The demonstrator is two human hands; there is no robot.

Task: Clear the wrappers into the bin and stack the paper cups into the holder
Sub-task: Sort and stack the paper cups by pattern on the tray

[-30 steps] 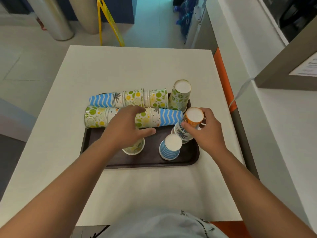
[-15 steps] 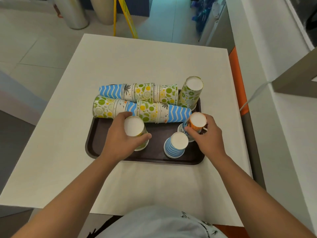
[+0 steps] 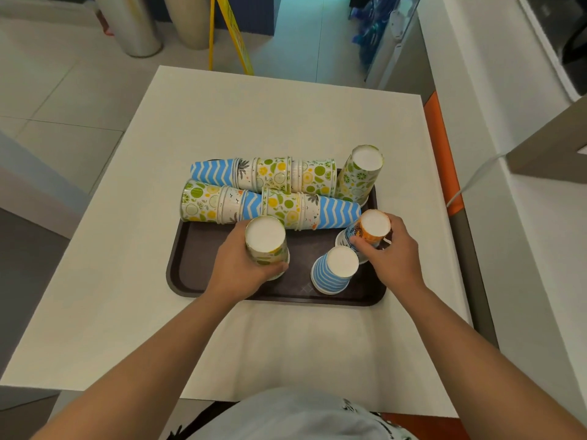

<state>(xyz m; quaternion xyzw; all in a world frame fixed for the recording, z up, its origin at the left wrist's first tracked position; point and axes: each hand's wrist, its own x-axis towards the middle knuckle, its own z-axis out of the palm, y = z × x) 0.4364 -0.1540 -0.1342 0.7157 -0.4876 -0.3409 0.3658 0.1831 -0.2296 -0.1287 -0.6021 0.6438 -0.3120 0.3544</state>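
dark brown plastic tray (image 3: 197,274) with rounded corners sits on a pale matte bench (image 3: 254,122), carrying patterned paper cups. two rows of nested cups lie on their sides along the tray's far edge: the far row (image 3: 263,174) mixes blue chevron and citrus prints, the near row (image 3: 270,208) likewise. an upside-down citrus-print cup (image 3: 360,173) stands at the far right corner. the left hand (image 3: 236,268) curls around an inverted citrus-print paper cup (image 3: 266,244), its white base facing up. the right hand (image 3: 389,252) pinches an inverted orange leaf-print cup (image 3: 370,228) sitting on top of another cup. an inverted blue striped cup (image 3: 335,269) stands between the hands, on the tray.
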